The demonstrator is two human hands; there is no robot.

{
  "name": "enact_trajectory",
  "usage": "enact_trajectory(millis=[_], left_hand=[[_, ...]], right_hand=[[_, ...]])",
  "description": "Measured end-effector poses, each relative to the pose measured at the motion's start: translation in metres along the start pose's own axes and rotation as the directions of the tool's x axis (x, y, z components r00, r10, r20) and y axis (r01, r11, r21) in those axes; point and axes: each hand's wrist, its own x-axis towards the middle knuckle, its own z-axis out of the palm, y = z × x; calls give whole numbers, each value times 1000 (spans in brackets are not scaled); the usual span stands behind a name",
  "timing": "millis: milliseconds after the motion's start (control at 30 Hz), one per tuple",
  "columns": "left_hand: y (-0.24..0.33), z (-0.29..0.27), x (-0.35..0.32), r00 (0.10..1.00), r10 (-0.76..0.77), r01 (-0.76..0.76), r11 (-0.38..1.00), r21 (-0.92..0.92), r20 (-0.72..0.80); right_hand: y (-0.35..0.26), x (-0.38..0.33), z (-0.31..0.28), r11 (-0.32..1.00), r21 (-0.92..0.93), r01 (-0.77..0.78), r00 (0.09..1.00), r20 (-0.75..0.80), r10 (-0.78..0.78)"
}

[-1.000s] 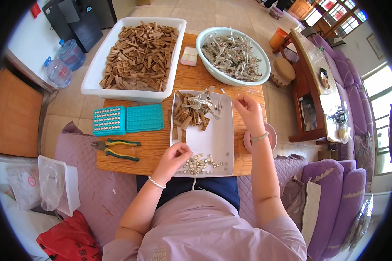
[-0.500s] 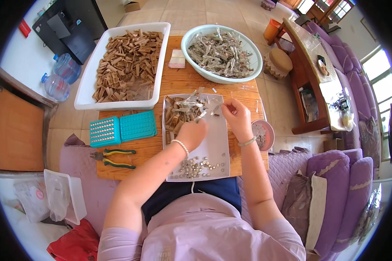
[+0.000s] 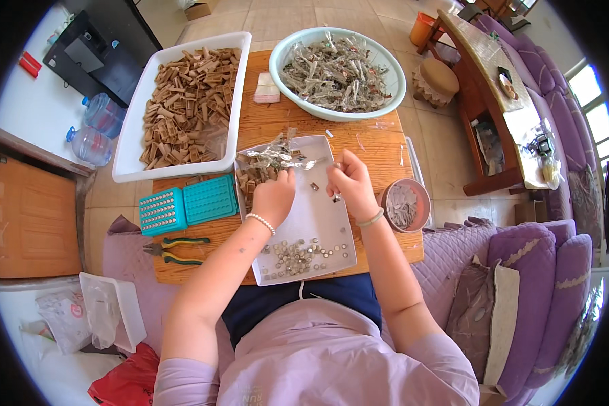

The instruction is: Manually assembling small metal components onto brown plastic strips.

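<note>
A shallow white box (image 3: pixel 325 227) lies before me, slightly tilted on the table. My left hand (image 3: pixel 275 197) is closed over its left side, fingertips against crinkled clear plastic wrappers (image 3: pixel 277 155); what it grips is hidden. Under and beside those wrappers lie brown, trough-like pieces (image 3: pixel 247 180). My right hand (image 3: pixel 353 183) is closed in a pinch above the box's right edge, and what sits between its fingers cannot be made out. A small dark metallic part (image 3: pixel 314 185) rests between my hands. Several small round silvery discs (image 3: pixel 296 257) are scattered at the box's near end.
Behind stand a white bin (image 3: pixel 243 74) of brown pieces and a pale basin (image 3: pixel 398 95) of clear wrappers. Left are a teal case (image 3: pixel 211 200) and pliers (image 3: pixel 179 250). A pink bowl (image 3: pixel 423 203) of pale strips sits right, near the edge of the wooden table (image 3: pixel 379 142).
My left hand has shifted left, off the box's middle. My right hand has come left and its fingers have curled in tighter. The box now sits turned, its far end further left.
</note>
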Motion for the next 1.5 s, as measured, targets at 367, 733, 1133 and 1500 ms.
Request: enact_trajectory(millis=[367,733,1133,1500], left_hand=[[18,-9,-12,991,107,-95,985,-145,81],[33,-76,-83,925,21,377,74,-923,379],[34,-95,-104,834,88,193,-972,-138,545],[31,-121,-117,879,-235,211,-590,-779,416]], right_hand=[[-7,-23,-4,996,-81,-26,999,-30,24],[-32,-60,21,995,100,20,994,100,-30],[-35,-111,46,973,61,224,928,291,-232],[-51,-117,51,969,-165,186,916,385,-111]])
